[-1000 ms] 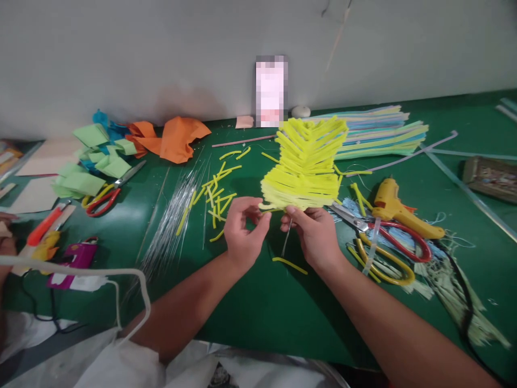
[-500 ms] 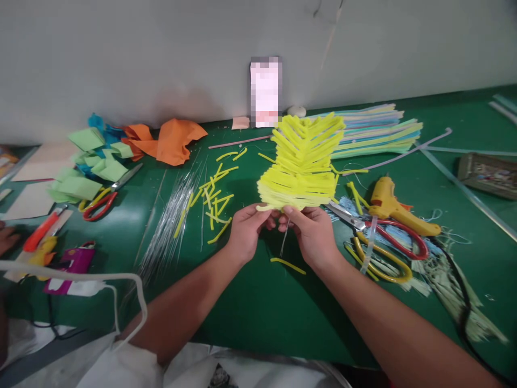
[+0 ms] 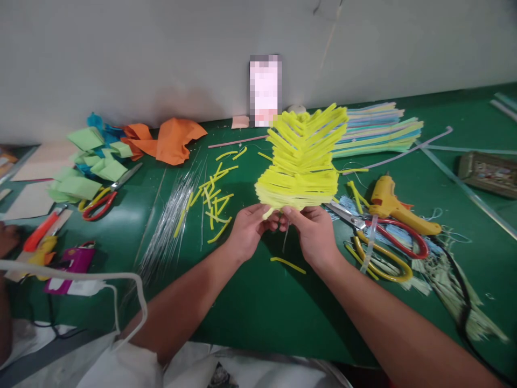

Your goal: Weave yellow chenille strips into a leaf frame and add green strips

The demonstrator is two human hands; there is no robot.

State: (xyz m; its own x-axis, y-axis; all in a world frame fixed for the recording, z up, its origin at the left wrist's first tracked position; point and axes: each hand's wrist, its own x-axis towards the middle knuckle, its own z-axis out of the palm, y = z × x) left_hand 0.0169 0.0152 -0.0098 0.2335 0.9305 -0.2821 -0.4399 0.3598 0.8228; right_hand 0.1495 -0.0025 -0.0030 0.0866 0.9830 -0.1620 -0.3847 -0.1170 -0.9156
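Observation:
A yellow leaf shape made of fuzzy pipe cleaners (image 3: 302,156) stands up from both my hands above the green table. My left hand (image 3: 249,229) pinches a pale yellow pipe cleaner end (image 3: 269,213) at the lower left of the leaf. With thumb and fingers closed, my right hand (image 3: 313,229) grips the leaf's base, where a thin wire stem (image 3: 286,237) hangs down. The fingertips of both hands nearly meet there, and what lies between them is partly hidden. Below on the table lies a cut yellow piece (image 3: 288,265).
Red-and-yellow scissors (image 3: 388,242) and a yellow glue gun (image 3: 388,202) lie right. Bundled pipe cleaners (image 3: 379,137) lie behind. Thin wires (image 3: 172,221) and yellow snippets (image 3: 214,194) lie left, beyond them scissors (image 3: 105,199) and paper pieces (image 3: 86,167). Another person's hand (image 3: 8,240) shows far left.
The leaf has tipped up slightly and looks taller. The pale pipe cleaner end at my left fingers now bends downward instead of pointing left. Both hands stay nearly in place.

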